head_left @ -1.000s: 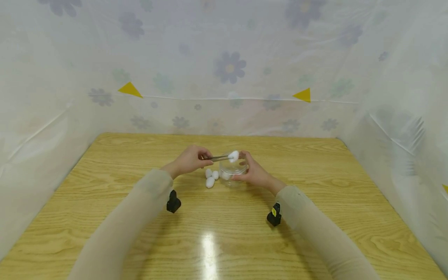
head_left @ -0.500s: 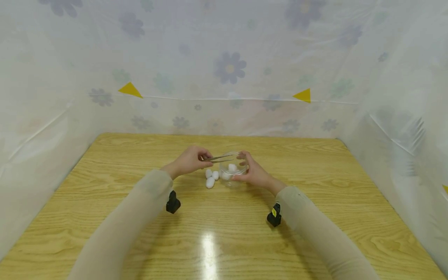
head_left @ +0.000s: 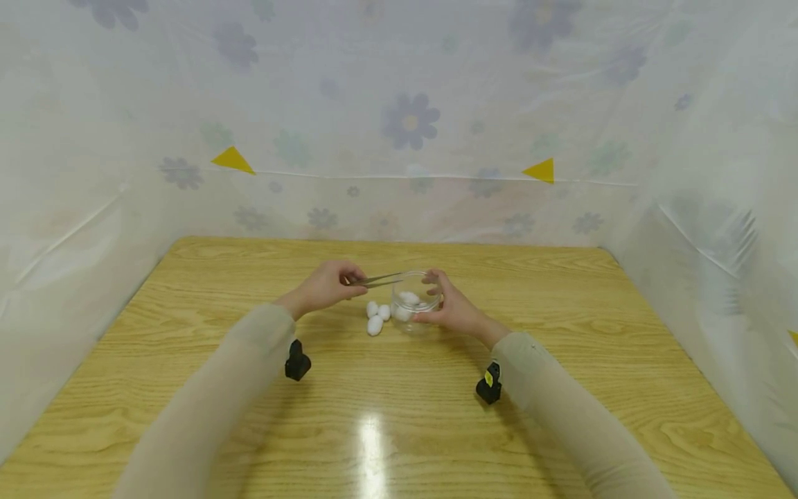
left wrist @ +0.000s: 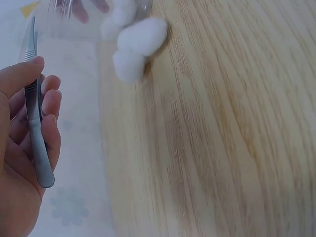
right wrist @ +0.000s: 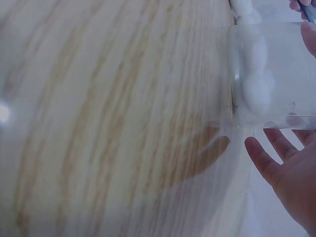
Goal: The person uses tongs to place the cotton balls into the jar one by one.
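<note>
My left hand (head_left: 330, 284) pinches a pair of metal tweezers (left wrist: 37, 118) between thumb and fingers. The tweezers' tips stand apart with nothing between them, at the left rim of a clear jar (head_left: 416, 322) in the head view. White cotton balls (head_left: 409, 299) lie inside the jar. Around the jar's right side my right hand (head_left: 458, 308) curls its thumb and fingers, holding it upright on the table. Just left of the jar sit three more cotton balls (head_left: 375, 325), close together; the left wrist view shows these cotton balls (left wrist: 143, 37) beside the jar wall.
The wood-grain table (head_left: 386, 388) reaches back to a flower-patterned plastic sheet (head_left: 349, 104), which also hangs at both sides. Two yellow triangles (head_left: 233, 160) mark the back sheet. A black wrist camera (head_left: 298, 360) hangs under the left sleeve.
A cotton ball held in the tweezers one second ago has dropped into the jar. The tweezers have parted, and my left hand has drawn back to the left. The right hand stays on the jar.
</note>
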`<state>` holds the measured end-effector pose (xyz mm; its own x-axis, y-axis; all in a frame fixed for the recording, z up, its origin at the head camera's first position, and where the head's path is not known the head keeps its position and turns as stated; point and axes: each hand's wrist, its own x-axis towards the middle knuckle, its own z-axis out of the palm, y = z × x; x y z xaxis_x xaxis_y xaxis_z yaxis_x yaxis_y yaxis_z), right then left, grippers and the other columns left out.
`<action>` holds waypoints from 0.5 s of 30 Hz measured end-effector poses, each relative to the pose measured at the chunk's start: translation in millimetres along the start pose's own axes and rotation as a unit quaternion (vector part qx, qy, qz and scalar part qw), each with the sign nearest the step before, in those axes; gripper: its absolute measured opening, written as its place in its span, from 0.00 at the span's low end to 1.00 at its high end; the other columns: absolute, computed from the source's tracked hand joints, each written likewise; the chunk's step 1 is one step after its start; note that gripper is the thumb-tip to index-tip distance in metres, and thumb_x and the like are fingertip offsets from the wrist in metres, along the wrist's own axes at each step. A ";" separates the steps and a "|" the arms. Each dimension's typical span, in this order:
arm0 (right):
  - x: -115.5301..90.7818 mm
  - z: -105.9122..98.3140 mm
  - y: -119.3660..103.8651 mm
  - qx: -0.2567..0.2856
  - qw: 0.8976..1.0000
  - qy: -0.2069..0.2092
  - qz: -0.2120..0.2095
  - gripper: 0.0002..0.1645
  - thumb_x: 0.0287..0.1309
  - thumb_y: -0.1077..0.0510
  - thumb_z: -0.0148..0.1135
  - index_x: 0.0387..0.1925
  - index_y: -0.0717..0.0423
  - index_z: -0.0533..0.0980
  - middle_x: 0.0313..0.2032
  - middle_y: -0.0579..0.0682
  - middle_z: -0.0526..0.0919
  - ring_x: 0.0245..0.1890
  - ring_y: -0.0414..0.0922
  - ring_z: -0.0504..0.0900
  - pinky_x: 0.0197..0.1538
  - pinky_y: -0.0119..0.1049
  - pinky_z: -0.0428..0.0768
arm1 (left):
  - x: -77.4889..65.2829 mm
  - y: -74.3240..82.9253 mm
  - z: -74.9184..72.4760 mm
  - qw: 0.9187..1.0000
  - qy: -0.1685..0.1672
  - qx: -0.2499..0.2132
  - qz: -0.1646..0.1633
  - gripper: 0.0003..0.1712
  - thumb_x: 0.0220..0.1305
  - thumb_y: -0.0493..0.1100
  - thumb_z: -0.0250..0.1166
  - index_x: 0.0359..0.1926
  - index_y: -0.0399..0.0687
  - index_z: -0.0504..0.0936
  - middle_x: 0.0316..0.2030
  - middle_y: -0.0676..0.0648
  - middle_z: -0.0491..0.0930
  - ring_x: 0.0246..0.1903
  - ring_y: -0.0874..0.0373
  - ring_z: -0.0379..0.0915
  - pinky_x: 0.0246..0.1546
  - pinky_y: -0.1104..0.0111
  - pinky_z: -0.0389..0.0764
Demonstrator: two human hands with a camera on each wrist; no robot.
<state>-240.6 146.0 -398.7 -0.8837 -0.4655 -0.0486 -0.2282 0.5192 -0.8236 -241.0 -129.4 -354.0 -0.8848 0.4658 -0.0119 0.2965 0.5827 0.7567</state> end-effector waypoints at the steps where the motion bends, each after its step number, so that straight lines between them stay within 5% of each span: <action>1: 0.0 0.0 0.0 0.001 1.000 0.000 0.000 0.54 0.51 0.51 0.70 0.69 0.52 0.46 0.68 0.56 0.56 0.65 0.56 0.62 0.60 0.54 0.67 | -1.3 -0.8 -1.0 1.000 0.002 0.003 -0.002 0.13 0.63 0.42 0.63 0.46 0.41 0.80 0.39 0.42 0.80 0.37 0.43 0.78 0.36 0.63 0.80; 15: 0.2 -0.3 0.1 0.005 1.000 0.001 0.001 0.54 0.51 0.51 0.70 0.69 0.52 0.46 0.68 0.56 0.57 0.65 0.57 0.62 0.61 0.55 0.67 | -13.6 -19.4 -12.1 1.000 -0.004 0.011 -0.023 0.12 0.63 0.41 0.62 0.45 0.40 0.79 0.38 0.42 0.80 0.36 0.45 0.78 0.37 0.61 0.80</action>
<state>-240.9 146.2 -398.7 -0.8850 -0.4631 -0.0486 -0.2231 0.5133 -0.8287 -239.1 -155.1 -360.6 -0.8952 0.4426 -0.0522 0.2629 0.6190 0.7401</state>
